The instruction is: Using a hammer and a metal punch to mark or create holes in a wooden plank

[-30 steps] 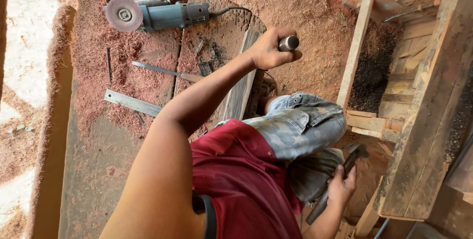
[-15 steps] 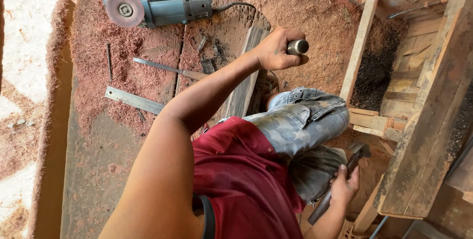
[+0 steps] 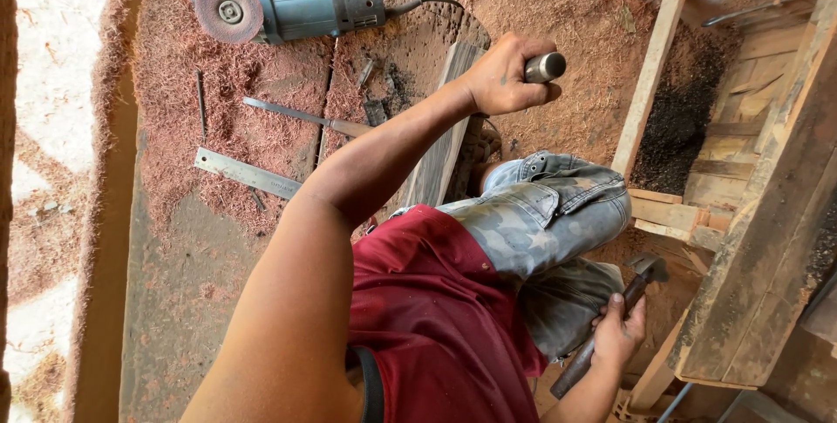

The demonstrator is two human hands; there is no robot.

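My left hand [image 3: 504, 76] is stretched out over the sawdust floor, closed around a short metal cylinder [image 3: 546, 67] whose shiny end sticks out of the fist. My right hand [image 3: 617, 334] is low beside my bent knee and grips the wooden handle of a hammer [image 3: 643, 271]. The hammer's head points up toward a rough wooden frame [image 3: 656, 83]. My red shirt and camouflage trousers fill the middle of the view. What the metal cylinder continues into is hidden by my fingers.
An angle grinder [image 3: 288, 13] with its disc and cord lies at the top. A metal ruler [image 3: 248, 173], a flat blade tool [image 3: 305, 116] and small bits lie on red sawdust. A grey plank [image 3: 445, 148] runs under my left arm. Stacked timber [image 3: 767, 240] stands on the right.
My left hand with the metal cylinder has drifted slightly to the right. My right hand keeps the hammer in about the same place.
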